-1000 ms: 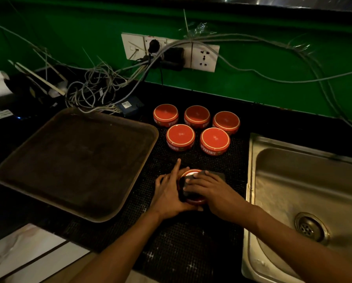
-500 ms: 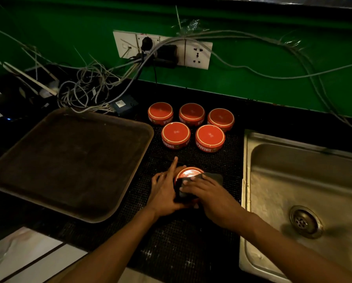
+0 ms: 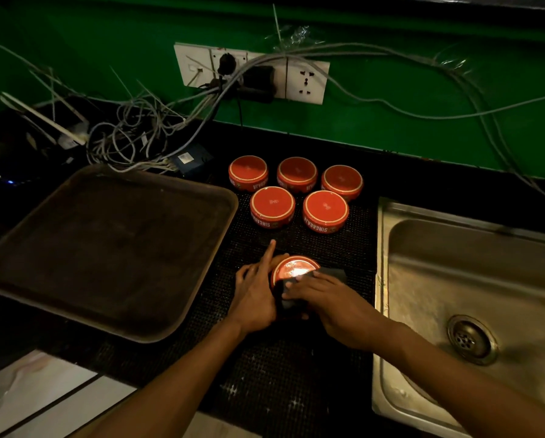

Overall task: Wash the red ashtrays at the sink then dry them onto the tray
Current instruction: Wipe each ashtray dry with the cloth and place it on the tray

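A red ashtray (image 3: 294, 267) lies upside down on the black mat in front of me, its base glinting wet. My left hand (image 3: 255, 295) grips its left side, forefinger pointing away. My right hand (image 3: 331, 300) presses a dark cloth (image 3: 334, 273) flat onto the ashtray's near right part. Several more red ashtrays (image 3: 272, 206) sit upside down in two rows behind it. The brown tray (image 3: 198, 270) lies to the left with nothing on it. The steel sink (image 3: 473, 279) is at the right.
A tangle of grey cables (image 3: 132, 140) runs from the wall sockets (image 3: 305, 80) down to the counter behind the tray, next to a small blue box (image 3: 190, 159). The black mat (image 3: 296, 374) reaches the counter's front edge.
My right hand has slid the cloth toward me and to the right, uncovering more of the ashtray's base. My left hand keeps the same hold.
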